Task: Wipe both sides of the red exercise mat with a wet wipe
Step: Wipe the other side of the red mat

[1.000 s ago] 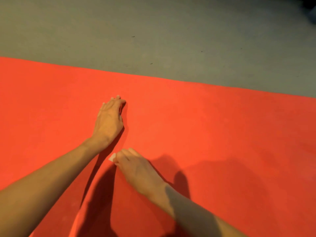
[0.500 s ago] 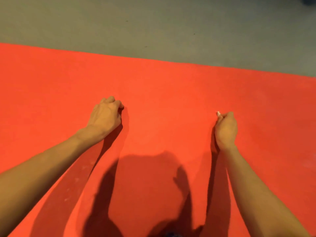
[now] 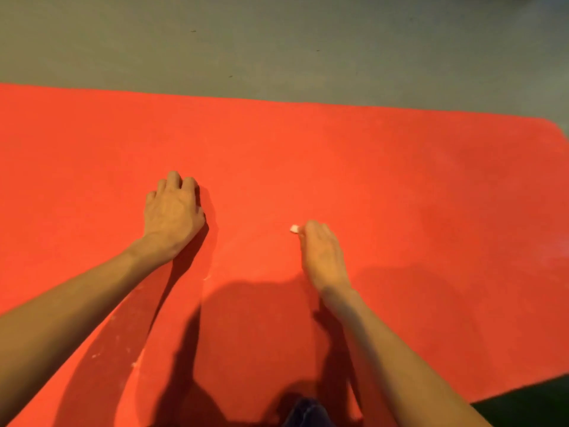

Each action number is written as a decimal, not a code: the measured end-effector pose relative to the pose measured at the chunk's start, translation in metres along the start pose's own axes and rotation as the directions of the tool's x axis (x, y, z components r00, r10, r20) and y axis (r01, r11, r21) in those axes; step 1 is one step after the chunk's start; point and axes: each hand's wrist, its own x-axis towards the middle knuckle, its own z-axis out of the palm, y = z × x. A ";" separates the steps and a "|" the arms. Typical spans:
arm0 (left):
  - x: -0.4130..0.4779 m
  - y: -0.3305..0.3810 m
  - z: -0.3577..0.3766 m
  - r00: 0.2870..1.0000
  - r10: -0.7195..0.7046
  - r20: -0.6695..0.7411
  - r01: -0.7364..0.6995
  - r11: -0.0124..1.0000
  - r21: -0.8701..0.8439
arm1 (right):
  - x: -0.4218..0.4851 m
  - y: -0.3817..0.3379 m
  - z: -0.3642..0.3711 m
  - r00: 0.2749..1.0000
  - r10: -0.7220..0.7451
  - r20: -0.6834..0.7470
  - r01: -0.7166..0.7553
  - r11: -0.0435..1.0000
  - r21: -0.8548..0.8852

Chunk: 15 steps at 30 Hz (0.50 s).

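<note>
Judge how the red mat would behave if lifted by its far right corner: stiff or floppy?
Probably floppy: the red mat lies thin and flat on the floor, so a lifted corner would likely droop. Likely light for its spread. It might creep when pushed; the left hand rests on it, perhaps bracing it, beside the right hand holding the wet wipe.

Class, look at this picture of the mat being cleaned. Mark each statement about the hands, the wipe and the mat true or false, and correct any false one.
1. The left hand rests on the red mat. True.
2. The wet wipe lies loose on the grey floor. False: the right hand holds it over the mat, with only a small white bit showing at the fingertips.
3. The mat is rolled up. False: it lies spread flat on the floor.
4. The two hands are apart from each other. True.
</note>
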 end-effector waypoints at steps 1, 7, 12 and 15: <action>-0.001 -0.001 0.001 1.000 0.014 -0.006 -0.014 1.000 -0.016 | 0.003 0.031 -0.009 0.990 0.143 -0.007 -0.143 0.989 -0.037; -0.006 -0.003 0.007 0.999 0.042 -0.030 -0.043 0.997 -0.063 | 0.006 0.067 -0.029 0.790 0.613 0.018 -0.612 0.787 0.084; -0.004 0.006 0.011 0.999 0.009 -0.048 -0.013 0.995 -0.100 | -0.038 -0.065 0.010 0.989 -0.102 0.111 0.088 0.988 0.128; -0.002 0.001 0.011 0.996 0.017 -0.086 -0.030 0.988 -0.152 | -0.053 -0.125 0.000 0.887 -0.407 0.220 0.324 0.886 0.332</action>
